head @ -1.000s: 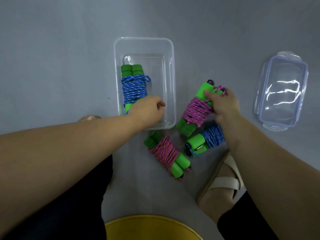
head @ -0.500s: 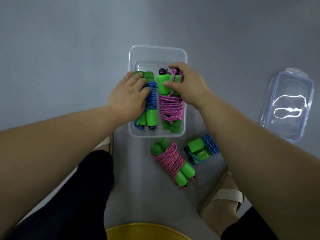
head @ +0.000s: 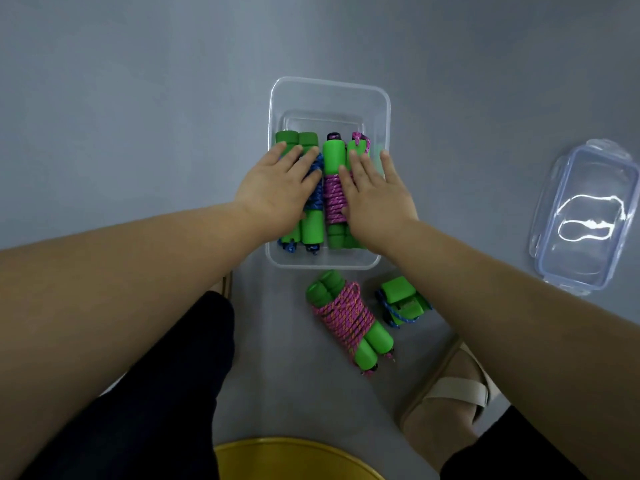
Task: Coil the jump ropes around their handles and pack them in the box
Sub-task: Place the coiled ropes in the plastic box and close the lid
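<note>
The left grip (head: 277,188), a bare hand, lies flat with its fingers straight and slightly spread, palm down on the blue jump rope (head: 313,226), pinching nothing. The right grip (head: 375,195) lies the same way, fingers straight and fanned, palm pressing on the pink jump rope (head: 333,195), with its outermost finger reaching toward the right wall of the box. Both ropes are coiled around their paired green foam handles and lie side by side, lengthwise, inside the clear plastic box (head: 330,85), the blue one on the left and the pink one on the right, touching or very nearly so. The far end of the box shows bare bottom beyond the handle tips. The box sits on a grey floor (head: 138,98). Just beside its near edge lies a second pink coiled rope (head: 348,318), set at a slant, and to the right of that a second blue coiled rope (head: 403,303), partly hidden under the right forearm. Well apart, to the right, the clear lid (head: 585,216) rests on the floor. Nearer the camera are a foot in a beige sandal (head: 457,393), a dark trouser leg (head: 156,393) and the rim of a yellow object (head: 294,459) at the bottom edge.
</note>
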